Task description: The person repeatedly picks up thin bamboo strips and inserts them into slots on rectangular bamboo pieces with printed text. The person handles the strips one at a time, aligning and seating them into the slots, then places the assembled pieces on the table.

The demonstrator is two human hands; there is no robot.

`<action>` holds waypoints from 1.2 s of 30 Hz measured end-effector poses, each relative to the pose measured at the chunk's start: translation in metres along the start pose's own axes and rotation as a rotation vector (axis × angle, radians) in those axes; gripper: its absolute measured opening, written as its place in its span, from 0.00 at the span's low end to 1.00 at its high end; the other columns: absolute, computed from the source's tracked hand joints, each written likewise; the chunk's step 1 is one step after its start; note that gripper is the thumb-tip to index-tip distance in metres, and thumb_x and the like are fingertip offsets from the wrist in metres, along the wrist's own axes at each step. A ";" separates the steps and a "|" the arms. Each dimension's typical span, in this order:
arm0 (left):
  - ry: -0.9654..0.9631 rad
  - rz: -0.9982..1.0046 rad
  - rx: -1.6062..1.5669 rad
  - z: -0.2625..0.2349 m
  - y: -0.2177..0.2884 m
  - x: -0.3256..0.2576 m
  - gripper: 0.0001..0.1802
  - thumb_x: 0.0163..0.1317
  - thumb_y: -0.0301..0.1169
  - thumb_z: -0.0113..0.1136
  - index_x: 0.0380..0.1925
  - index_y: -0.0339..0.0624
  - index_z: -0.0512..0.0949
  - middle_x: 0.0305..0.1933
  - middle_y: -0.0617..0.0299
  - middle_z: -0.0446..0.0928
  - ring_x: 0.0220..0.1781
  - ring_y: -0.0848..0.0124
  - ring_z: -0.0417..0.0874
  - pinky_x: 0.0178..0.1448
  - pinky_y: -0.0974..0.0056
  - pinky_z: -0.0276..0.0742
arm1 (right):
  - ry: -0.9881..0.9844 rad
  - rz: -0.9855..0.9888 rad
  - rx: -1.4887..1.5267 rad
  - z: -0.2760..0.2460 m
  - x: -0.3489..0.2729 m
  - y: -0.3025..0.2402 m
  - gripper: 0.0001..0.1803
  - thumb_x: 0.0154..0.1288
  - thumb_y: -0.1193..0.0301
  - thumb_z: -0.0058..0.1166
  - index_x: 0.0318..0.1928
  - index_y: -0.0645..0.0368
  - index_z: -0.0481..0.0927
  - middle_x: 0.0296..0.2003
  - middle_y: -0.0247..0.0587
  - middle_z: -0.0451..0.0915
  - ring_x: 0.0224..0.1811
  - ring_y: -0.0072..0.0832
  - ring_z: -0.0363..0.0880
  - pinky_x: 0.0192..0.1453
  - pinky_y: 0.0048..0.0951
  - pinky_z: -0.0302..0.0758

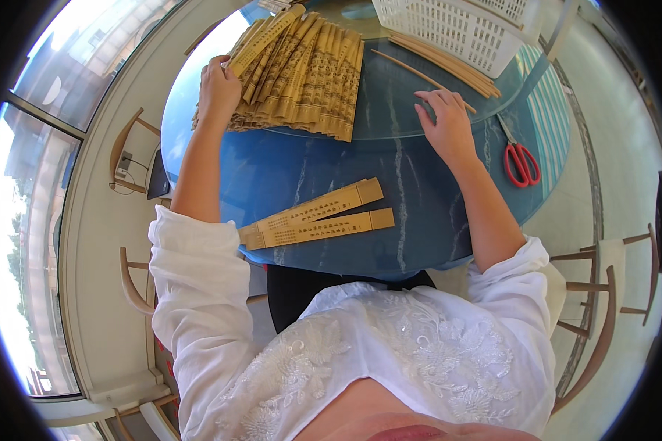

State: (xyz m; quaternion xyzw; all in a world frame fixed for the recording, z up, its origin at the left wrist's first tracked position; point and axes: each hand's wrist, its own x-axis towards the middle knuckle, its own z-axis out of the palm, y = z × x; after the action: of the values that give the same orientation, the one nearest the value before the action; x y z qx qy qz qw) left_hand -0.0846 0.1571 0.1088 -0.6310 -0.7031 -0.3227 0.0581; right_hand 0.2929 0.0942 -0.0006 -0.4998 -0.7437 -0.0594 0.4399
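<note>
My left hand [218, 88] grips one flat bamboo slip [266, 38] at the left edge of a spread pile of printed bamboo slips [309, 81] on the far side of a round blue table [331, 162]. Fingers apart, my right hand [443, 121] rests on the table's glass turntable [390, 110], its fingertips touching a thin bamboo stick [412, 70]. Two folded bamboo slips [318, 218] lie side by side near the table's front edge, between my forearms.
A white plastic basket [456, 26] stands at the far right with a bundle of thin bamboo sticks [449, 62] beside it. Red-handled scissors [521, 160] lie right of my right hand. Wooden chairs [603, 309] stand around the table; windows line the left.
</note>
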 end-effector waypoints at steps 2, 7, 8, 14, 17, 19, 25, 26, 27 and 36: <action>-0.007 -0.011 0.023 -0.003 0.006 -0.002 0.20 0.71 0.35 0.48 0.60 0.43 0.73 0.46 0.53 0.82 0.57 0.55 0.79 0.62 0.53 0.72 | 0.023 0.067 -0.152 0.000 0.000 0.016 0.15 0.62 0.71 0.62 0.50 0.53 0.83 0.44 0.37 0.79 0.53 0.39 0.75 0.56 0.40 0.73; 0.003 0.032 0.182 0.003 -0.002 0.003 0.20 0.70 0.41 0.51 0.59 0.48 0.76 0.50 0.57 0.81 0.60 0.56 0.77 0.66 0.51 0.67 | -0.001 0.254 -0.411 -0.003 -0.003 0.042 0.18 0.64 0.65 0.61 0.55 0.49 0.82 0.50 0.33 0.77 0.57 0.38 0.72 0.59 0.44 0.70; 0.004 0.029 0.176 0.006 -0.003 0.001 0.20 0.70 0.42 0.52 0.58 0.49 0.77 0.50 0.57 0.81 0.60 0.56 0.76 0.66 0.51 0.66 | 0.014 0.262 -0.437 -0.003 -0.003 0.049 0.18 0.64 0.63 0.60 0.54 0.48 0.82 0.49 0.32 0.78 0.57 0.38 0.73 0.59 0.45 0.69; 0.206 0.202 0.220 0.012 -0.011 -0.009 0.21 0.68 0.45 0.57 0.56 0.51 0.79 0.45 0.58 0.82 0.55 0.57 0.79 0.65 0.51 0.67 | -0.036 0.339 -0.461 -0.003 -0.003 0.063 0.12 0.64 0.62 0.61 0.46 0.49 0.85 0.43 0.32 0.80 0.54 0.37 0.76 0.56 0.44 0.70; 0.050 0.160 0.100 0.006 -0.009 -0.008 0.20 0.66 0.46 0.59 0.52 0.49 0.82 0.43 0.57 0.82 0.49 0.58 0.82 0.63 0.52 0.68 | -0.044 0.340 -0.417 -0.006 -0.002 0.062 0.08 0.65 0.63 0.60 0.41 0.50 0.85 0.40 0.34 0.80 0.51 0.37 0.77 0.53 0.43 0.72; 0.091 0.181 0.134 0.005 -0.009 -0.008 0.19 0.66 0.45 0.59 0.50 0.49 0.83 0.43 0.57 0.82 0.45 0.58 0.83 0.61 0.52 0.70 | -0.043 0.323 -0.402 -0.007 -0.001 0.060 0.08 0.65 0.64 0.59 0.40 0.51 0.84 0.38 0.35 0.80 0.49 0.38 0.78 0.52 0.43 0.73; 0.146 0.158 0.231 0.005 -0.006 -0.008 0.16 0.65 0.44 0.60 0.45 0.49 0.86 0.43 0.56 0.83 0.45 0.58 0.83 0.58 0.50 0.72 | -0.035 0.294 -0.378 -0.002 -0.002 0.064 0.07 0.66 0.65 0.58 0.38 0.54 0.82 0.37 0.39 0.81 0.47 0.41 0.78 0.50 0.44 0.73; 0.148 0.149 0.249 0.005 -0.005 -0.008 0.16 0.65 0.44 0.60 0.44 0.50 0.87 0.44 0.56 0.83 0.46 0.58 0.82 0.57 0.50 0.72 | -0.028 0.290 -0.377 -0.002 -0.002 0.064 0.07 0.67 0.65 0.57 0.38 0.55 0.82 0.37 0.40 0.81 0.47 0.41 0.78 0.50 0.44 0.73; 0.156 0.155 0.277 0.004 -0.005 -0.008 0.16 0.64 0.44 0.60 0.44 0.50 0.87 0.45 0.56 0.82 0.48 0.58 0.82 0.58 0.50 0.72 | -0.012 0.278 -0.373 -0.001 -0.002 0.065 0.07 0.67 0.65 0.57 0.37 0.55 0.81 0.36 0.41 0.81 0.45 0.42 0.79 0.49 0.45 0.74; 0.233 0.549 0.151 -0.015 0.027 -0.050 0.15 0.66 0.41 0.62 0.49 0.49 0.85 0.50 0.60 0.80 0.56 0.62 0.77 0.65 0.56 0.67 | 0.239 0.331 -0.070 -0.008 0.004 0.054 0.08 0.72 0.67 0.52 0.39 0.59 0.79 0.33 0.43 0.85 0.35 0.41 0.84 0.39 0.39 0.78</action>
State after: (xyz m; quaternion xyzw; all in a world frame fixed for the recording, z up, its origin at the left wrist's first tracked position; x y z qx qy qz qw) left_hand -0.0542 0.1067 0.1060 -0.7500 -0.5168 -0.3120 0.2703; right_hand 0.3403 0.1197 -0.0117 -0.6196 -0.5914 -0.0709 0.5112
